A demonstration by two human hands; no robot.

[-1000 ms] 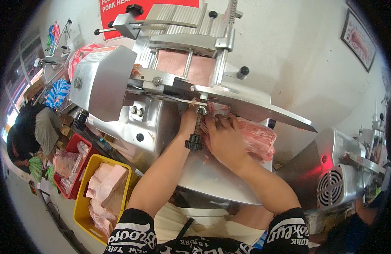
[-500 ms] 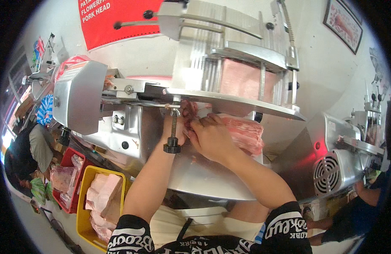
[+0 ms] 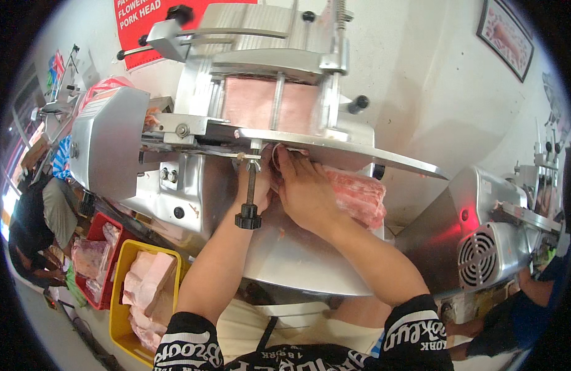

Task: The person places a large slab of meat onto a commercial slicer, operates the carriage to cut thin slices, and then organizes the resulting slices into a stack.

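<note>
A meat slicer stands in front of me, with a block of pale pink meat (image 3: pixel 248 104) in its sliding carriage (image 3: pixel 260 62), under a metal press bar. Below the long edge of the slicer's plate (image 3: pixel 359 154), my right hand (image 3: pixel 307 188) reaches up with its fingers stretched out. A thin, pale edge, perhaps of a meat slice, shows at its fingertips. My left hand (image 3: pixel 248 182) is close beside it, its fingers mostly hidden behind a threaded rod with a black knob (image 3: pixel 248 217) and my right hand. Right of my hands lies a stack of sliced meat (image 3: pixel 362 198) on the steel tray (image 3: pixel 304 260).
A yellow crate (image 3: pixel 118 303) with large pieces of meat and a red crate (image 3: pixel 109 290) with bagged meat stand low at left. Another slicer (image 3: pixel 477 229) is at right. One person (image 3: pixel 38 229) bends at far left; another (image 3: pixel 526 303) is at far right.
The carriage with the meat block has slid left. My right hand's fingers, bent around red meat before, have straightened upward toward the plate. My left hand has barely moved.
</note>
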